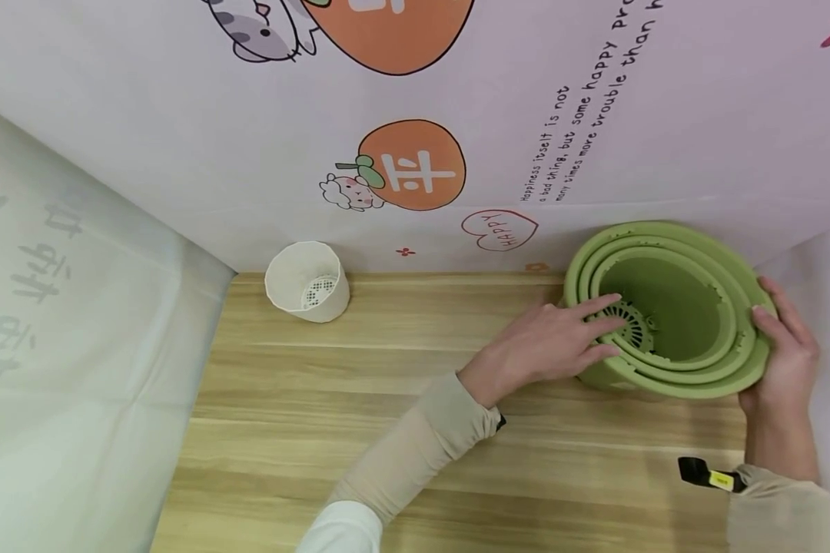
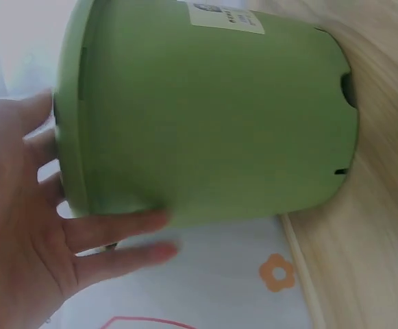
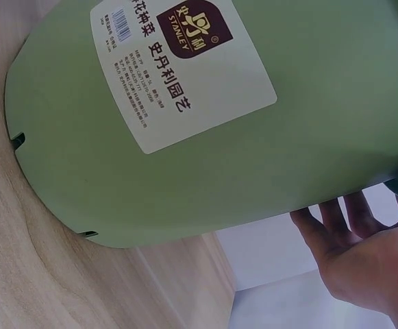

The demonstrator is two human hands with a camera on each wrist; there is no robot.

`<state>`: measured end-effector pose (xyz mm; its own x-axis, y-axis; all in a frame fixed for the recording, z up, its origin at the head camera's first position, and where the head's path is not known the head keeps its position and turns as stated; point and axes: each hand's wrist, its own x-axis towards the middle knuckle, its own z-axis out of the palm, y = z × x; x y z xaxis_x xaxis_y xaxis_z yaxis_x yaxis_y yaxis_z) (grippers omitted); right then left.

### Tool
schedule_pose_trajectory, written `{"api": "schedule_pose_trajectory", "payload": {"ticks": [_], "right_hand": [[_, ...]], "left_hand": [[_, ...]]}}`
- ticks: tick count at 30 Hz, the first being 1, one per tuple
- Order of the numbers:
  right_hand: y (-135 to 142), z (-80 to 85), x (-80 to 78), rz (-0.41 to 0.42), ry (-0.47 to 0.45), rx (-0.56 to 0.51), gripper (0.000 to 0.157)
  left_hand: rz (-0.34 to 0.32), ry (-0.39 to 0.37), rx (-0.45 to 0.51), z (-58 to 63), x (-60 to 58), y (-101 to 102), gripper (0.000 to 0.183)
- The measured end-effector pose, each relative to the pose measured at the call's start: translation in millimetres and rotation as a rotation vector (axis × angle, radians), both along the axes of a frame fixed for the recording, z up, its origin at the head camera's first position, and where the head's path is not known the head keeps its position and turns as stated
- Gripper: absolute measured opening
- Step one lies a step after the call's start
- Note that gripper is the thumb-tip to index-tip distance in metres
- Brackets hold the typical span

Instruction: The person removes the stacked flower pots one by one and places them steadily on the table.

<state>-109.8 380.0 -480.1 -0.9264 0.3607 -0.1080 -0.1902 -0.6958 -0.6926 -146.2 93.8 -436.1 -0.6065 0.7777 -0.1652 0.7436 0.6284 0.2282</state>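
Note:
Several green plastic flower pots [image 1: 685,307] are nested one inside another at the right end of the table, by the back wall. Slots show in the innermost pot's bottom. My left hand [image 1: 549,342] is at the left side of the stack, fingers spread over the rims; in the left wrist view two fingers stretch along the outer pot [image 2: 205,123]. On the opposite side my right hand [image 1: 791,353] grips the outer rim, thumb on top and fingers beneath. A white printed label [image 3: 185,75] shows on the outer pot in the right wrist view.
A small white pot [image 1: 328,303] with a perforated bottom stands at the table's back left. The wooden table [image 1: 387,338] meets a printed cloth wall [image 1: 249,169] behind, with pale cloth sides at left and right. The right side cloth is close to my right hand.

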Motion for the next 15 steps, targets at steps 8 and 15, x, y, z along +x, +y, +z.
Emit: {"api": "schedule_pose_trajectory", "payload": {"ticks": [8,15], "right_hand": [[-1,-0.3,0.0,-0.006,0.006,-0.008,0.042],[-1,-0.1,0.3,-0.002,0.01,0.001,0.043]], "left_hand": [[0.004,-0.008,-0.03,7.3,-0.3,6,0.052],[0.028,-0.063,-0.083,11.2,-0.5,11,0.05]]}}
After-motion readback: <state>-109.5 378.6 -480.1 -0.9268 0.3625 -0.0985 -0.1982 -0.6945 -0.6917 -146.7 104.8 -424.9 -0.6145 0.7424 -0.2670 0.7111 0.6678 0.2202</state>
